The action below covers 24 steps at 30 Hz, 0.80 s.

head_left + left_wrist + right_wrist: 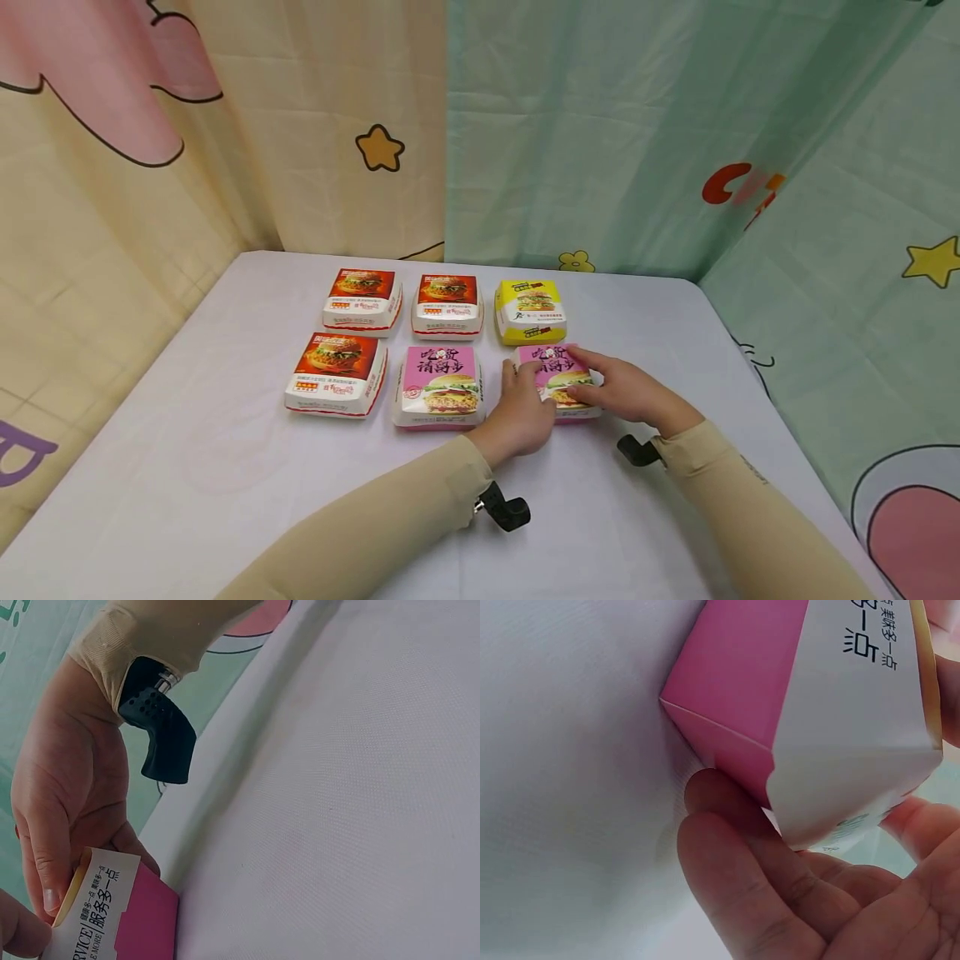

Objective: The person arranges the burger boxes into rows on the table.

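A pink-and-white burger box (553, 367) sits on the table at the right end of the front row, between both hands. My left hand (519, 417) holds it from the left, fingers along its side and thumb at the front. From the right, my right hand (637, 392) grips it with the thumb over the lid and a finger reaching to the back edge. In the right wrist view, fingertips (720, 847) lie against the side of the box (735, 682), low near the cloth. The left wrist view shows the right hand (75, 772) across the box (150, 915).
Another pink burger box (438, 387) stands just left of the left hand. Farther left is a red-topped box (341, 358). Behind them are two more red-topped boxes (363, 292) (447, 296) and a yellow box (530, 310). Patterned curtains (570, 125) surround the white-covered table (225, 475).
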{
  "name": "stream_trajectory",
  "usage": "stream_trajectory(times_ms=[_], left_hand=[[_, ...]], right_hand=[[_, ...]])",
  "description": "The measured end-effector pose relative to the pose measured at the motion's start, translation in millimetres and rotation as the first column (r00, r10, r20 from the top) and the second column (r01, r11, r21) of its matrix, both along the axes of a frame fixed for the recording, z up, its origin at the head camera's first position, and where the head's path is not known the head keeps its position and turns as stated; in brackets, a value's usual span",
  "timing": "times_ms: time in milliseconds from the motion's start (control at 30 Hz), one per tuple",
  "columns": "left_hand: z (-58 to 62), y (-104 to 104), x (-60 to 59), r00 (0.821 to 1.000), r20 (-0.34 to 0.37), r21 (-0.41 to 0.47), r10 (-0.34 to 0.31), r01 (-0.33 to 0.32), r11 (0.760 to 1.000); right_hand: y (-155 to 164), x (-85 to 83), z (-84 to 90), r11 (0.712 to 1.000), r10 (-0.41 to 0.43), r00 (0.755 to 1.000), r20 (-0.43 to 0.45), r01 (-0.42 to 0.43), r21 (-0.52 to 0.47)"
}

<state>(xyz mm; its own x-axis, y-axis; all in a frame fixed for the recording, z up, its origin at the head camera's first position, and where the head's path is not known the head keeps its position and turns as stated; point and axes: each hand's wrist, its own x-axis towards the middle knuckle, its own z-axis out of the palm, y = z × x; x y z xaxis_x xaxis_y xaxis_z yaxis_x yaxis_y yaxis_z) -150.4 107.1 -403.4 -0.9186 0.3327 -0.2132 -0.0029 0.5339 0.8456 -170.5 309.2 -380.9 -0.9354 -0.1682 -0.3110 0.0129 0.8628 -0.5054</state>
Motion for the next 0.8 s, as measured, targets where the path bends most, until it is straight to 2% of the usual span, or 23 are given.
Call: stream_trajectory(times_ms=[167,400,800], left_hand=[[-1.7,-1.1,0.8,0.999,-0.034,0.005,0.012,-0.012,1.000],[-2.8,-1.4,1.2,0.999,-0.041,0.007,0.022,-0.022,1.000],[0.1,-0.5,2.6,1.000,0.001,0.011,0.028,-0.028,1.000]], right_hand=[[-1.4,-1.8,-1.1,1.000,0.003,1.000,-0.003,-0.003,-0.001],[-3.0,-1.6,-0.3,1.000,0.002,1.000,0.001,-0.002,-0.015],[-3.2,-2.4,-2.4,1.000,-0.012,1.000,0.012,0.012,-0.021]])
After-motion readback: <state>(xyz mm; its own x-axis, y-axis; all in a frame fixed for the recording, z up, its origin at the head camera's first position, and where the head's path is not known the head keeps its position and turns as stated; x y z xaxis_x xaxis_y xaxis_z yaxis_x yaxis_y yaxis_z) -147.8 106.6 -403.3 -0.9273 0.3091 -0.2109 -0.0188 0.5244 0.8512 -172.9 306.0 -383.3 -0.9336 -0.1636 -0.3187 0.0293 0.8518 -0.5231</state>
